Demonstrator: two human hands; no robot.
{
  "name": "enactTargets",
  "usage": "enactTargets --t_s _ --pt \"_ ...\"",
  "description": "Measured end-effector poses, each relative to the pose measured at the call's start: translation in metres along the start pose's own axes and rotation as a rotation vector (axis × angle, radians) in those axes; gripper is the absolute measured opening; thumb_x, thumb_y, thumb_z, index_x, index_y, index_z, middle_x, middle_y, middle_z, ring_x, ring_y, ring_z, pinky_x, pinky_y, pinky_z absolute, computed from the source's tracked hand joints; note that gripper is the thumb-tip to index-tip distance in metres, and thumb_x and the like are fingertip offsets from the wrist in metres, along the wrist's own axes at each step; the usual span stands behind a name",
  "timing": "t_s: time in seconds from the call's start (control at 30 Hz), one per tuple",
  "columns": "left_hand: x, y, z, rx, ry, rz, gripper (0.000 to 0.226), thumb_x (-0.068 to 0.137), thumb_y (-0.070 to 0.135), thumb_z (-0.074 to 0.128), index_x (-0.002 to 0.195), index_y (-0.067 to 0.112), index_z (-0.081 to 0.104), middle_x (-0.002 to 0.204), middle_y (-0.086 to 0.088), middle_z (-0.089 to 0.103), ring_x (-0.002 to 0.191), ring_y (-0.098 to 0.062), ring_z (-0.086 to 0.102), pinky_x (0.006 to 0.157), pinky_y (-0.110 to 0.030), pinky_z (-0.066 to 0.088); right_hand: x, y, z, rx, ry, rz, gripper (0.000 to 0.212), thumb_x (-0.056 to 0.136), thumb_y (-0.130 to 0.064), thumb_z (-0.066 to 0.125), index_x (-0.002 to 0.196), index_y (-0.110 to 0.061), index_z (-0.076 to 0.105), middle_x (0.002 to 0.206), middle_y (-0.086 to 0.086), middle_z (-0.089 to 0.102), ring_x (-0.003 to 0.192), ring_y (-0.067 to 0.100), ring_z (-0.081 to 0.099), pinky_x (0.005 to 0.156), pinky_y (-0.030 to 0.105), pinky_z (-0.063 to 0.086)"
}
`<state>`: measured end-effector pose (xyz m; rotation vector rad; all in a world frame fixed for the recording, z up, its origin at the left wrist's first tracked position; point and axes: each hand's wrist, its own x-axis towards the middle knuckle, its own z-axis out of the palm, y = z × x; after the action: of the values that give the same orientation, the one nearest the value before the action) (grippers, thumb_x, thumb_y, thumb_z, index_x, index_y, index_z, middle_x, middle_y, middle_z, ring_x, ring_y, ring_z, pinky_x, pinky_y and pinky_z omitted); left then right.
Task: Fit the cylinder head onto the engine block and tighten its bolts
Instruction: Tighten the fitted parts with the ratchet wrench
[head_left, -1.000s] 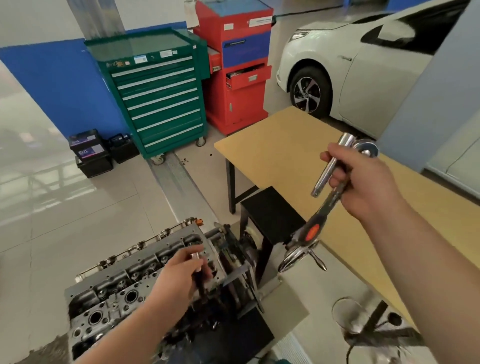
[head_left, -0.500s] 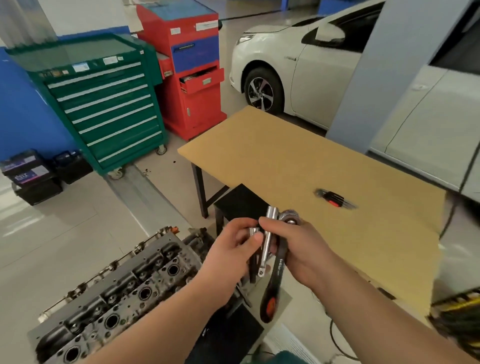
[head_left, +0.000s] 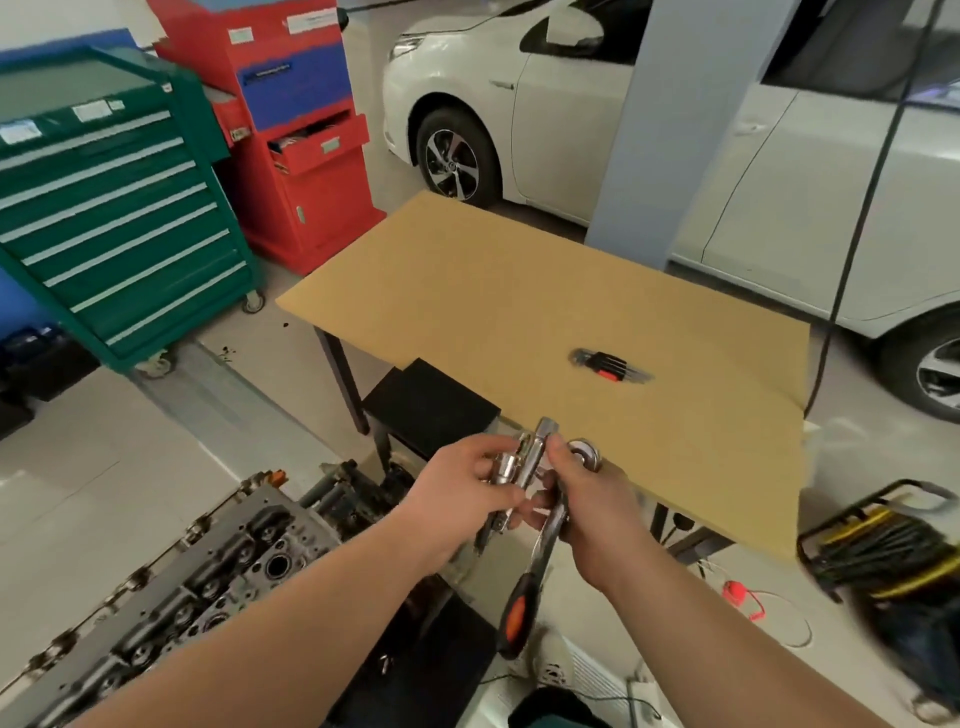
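My left hand (head_left: 467, 493) curls round a short chrome socket piece (head_left: 506, 467), and my right hand (head_left: 587, 512) grips the ratchet (head_left: 545, 530) near its head, with a chrome extension bar (head_left: 537, 452) pinched alongside; exactly how the chrome parts join is hard to tell. The ratchet's black and orange handle hangs down between my forearms. Both hands hover just off the near edge of the table (head_left: 519, 291), by its black stool-like stand (head_left: 431, 405). The cylinder head (head_left: 197, 587) sits low to my left, bore holes facing up. A hex key set (head_left: 610, 366) lies towards the table's right edge, well apart from my hands, with bare board all round it. A cable reel (head_left: 883, 551) stands beyond the table's near right corner.
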<state>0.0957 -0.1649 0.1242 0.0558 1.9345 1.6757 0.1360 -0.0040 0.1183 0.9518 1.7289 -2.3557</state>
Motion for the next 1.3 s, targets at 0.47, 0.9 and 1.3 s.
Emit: enactTargets --t_s 0.47,0.9,1.3 --pt "0.212 0.062 0.081 0.126 0.134 -0.137 0.050 0.091 -0.004 0.075 0.133 0.020 0.063 0.093 -0.007 0.080 0.080 -0.022 0.080 0.063 -0.022 0.061 0.249 -0.052 -0.151 -1.670 -0.319 -0.389 0.038 0.092 -0.003 0.053 0.123 -0.022 0.066 0.104 0.003 0.064 0.092 0.021 0.060 0.073 0.030 0.042" --pt "0.292 0.043 0.117 0.578 0.149 -0.088 0.055 0.086 0.008 0.080 0.131 0.036 0.065 0.112 0.019 0.066 0.113 -0.005 0.064 0.097 -0.028 0.053 0.341 0.022 -0.118 -1.676 -0.403 -0.566 0.027 0.096 -0.006 0.057 0.120 -0.018 0.061 0.107 0.003 0.065 0.097 0.025 0.059 0.067 0.034 0.038" --pt "0.341 0.023 0.144 0.755 -0.001 -0.036 0.051 0.088 0.003 0.071 0.125 0.038 0.070 0.102 0.021 0.063 0.084 0.007 0.061 0.056 -0.001 0.042 0.367 0.013 -0.208 -1.693 -0.220 -0.409 0.021 0.093 -0.043 0.058 0.106 -0.027 0.062 0.112 0.001 0.060 0.105 0.026 0.052 0.087 0.042 0.044"
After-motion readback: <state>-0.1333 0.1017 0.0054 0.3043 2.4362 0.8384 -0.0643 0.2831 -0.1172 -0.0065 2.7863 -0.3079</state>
